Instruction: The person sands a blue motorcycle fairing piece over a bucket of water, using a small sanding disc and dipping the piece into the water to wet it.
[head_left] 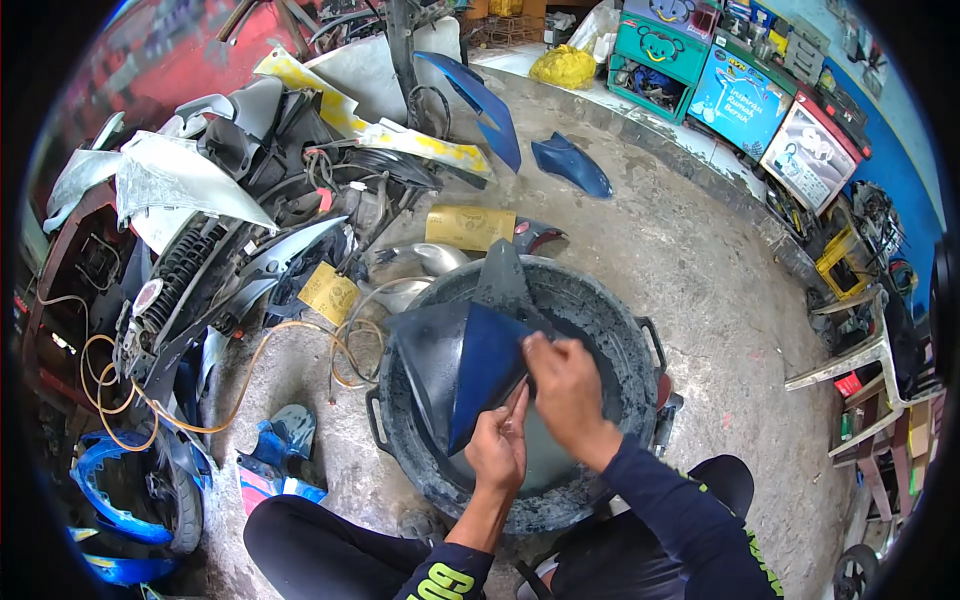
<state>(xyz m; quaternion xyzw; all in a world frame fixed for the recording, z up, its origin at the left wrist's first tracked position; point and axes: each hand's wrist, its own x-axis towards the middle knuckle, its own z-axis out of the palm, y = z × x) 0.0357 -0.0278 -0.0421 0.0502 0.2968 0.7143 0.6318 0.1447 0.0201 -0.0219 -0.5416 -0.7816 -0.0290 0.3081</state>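
Observation:
A dark blue and blackish-grey motorcycle body panel (462, 370) is held tilted over a round black tub (622, 365) with cloudy water in it. My left hand (498, 445) is closed on the panel's near right edge, its fingers partly hidden behind it. Against the panel's right edge, my right hand (568, 390) has its fingers bent and pressed together. Whatever those fingers hold, if anything, is hidden. Beyond the panel a grey pointed piece (503, 272) rises at the tub's far rim; I cannot tell whether it joins the panel.
Yellow-brown sandpaper sheets (470, 227) lie beyond and left of the tub. A thin hose (262, 352) loops across the floor. Motorcycle parts and white panels (190, 180) are piled at left. Blue panels (572, 165) lie farther off. A white chair (860, 350) stands at right.

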